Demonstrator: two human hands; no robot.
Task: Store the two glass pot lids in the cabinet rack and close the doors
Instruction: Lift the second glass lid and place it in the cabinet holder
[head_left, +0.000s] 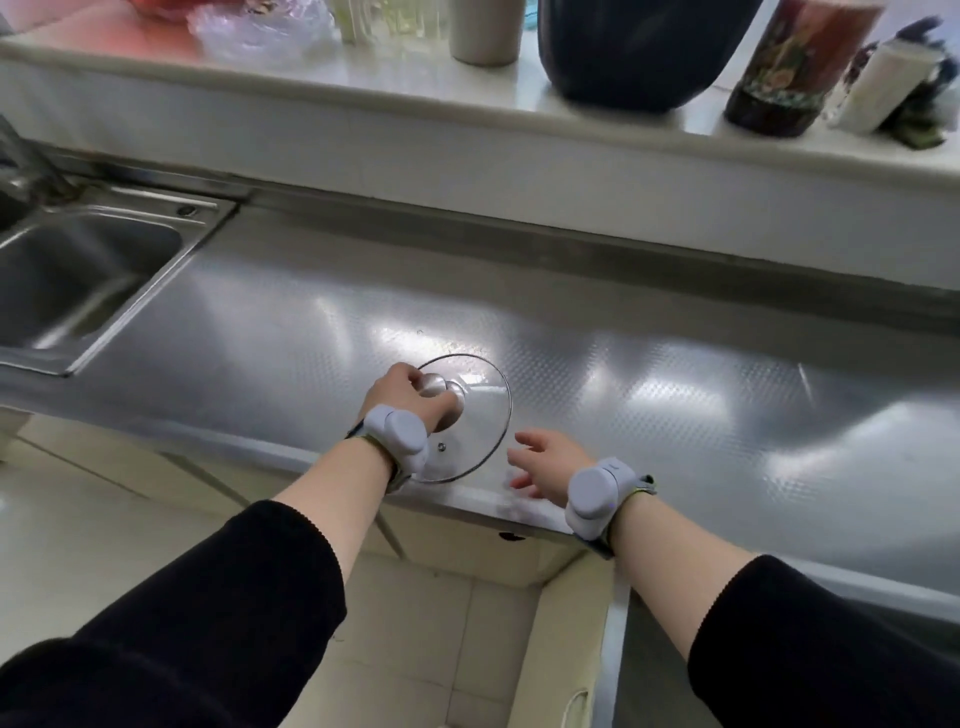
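Plainly, the risk sat at the worktop's (649, 374) front edge. One glass lid (475, 415) lay there, its near rim just about at that edge, above the tiled floor (130, 519). The left hand (410, 397) was clenched on the lid's metal knob (434, 387), fingers curled over it; whether the lid had left the steel surface could not be told. The right hand (543, 462) hovered just beside the rim, fingers spread and grasping nothing.

If the pull on the knob was off-centre, the lid would likely tip and its rim scrape or knock the steel; glass against metal might chip. A smooth round knob held in fingertips alone could slip, and a drop from there would carry the lid past the edge to the floor. The free hand was well placed to steady the rim.

Only one lid was in view; the second, and the cabinet rack, were not visible. A cabinet door (618, 649) below stood open near the right forearm, where a swinging lid could strike it.
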